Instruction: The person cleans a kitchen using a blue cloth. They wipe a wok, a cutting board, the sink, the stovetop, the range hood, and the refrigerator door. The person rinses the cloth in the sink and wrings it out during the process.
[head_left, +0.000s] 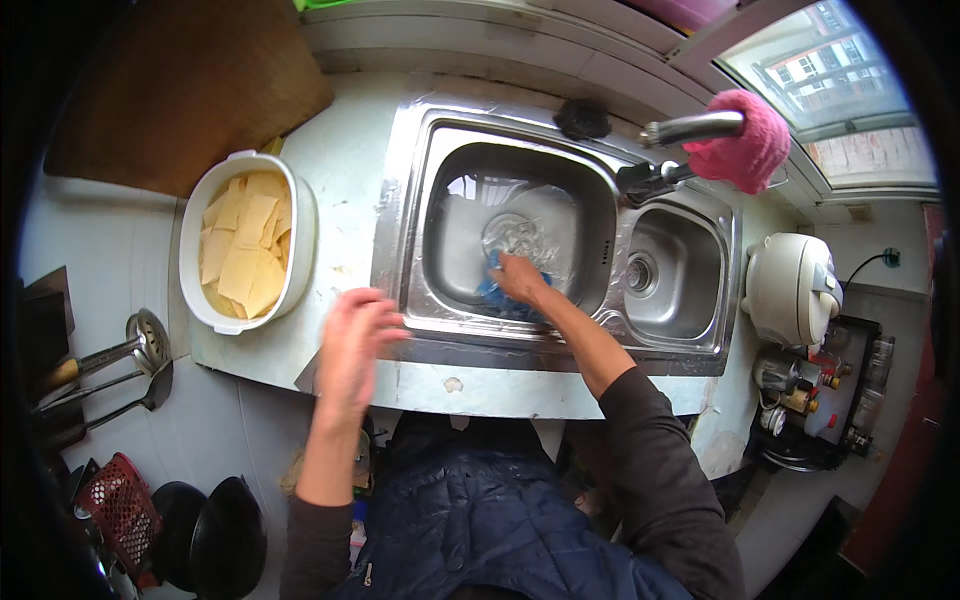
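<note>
My right hand (519, 277) reaches down into the large basin (457, 247) of a stainless steel double sink. It grips a blue cloth (495, 298) near the basin's front side. Shallow water (551, 240) ripples around the drain there. Blurred by motion, my left hand (354, 341) hangs over the counter edge just left of the sink. Its fingers are apart and nothing is in them. Farther left on the counter stands a white plastic tub (301, 262) with several pale yellow sheets of tofu skin or similar food (251, 240) in liquid.
The faucet (694, 129), wrapped in a pink towel (739, 142), rises behind the small basin (679, 281). A black scrubber (583, 119) lies on the back rim. To the right sits a rice cooker (787, 289). A wooden board (195, 90) leans at the back left; ladles (150, 360) hang at left.
</note>
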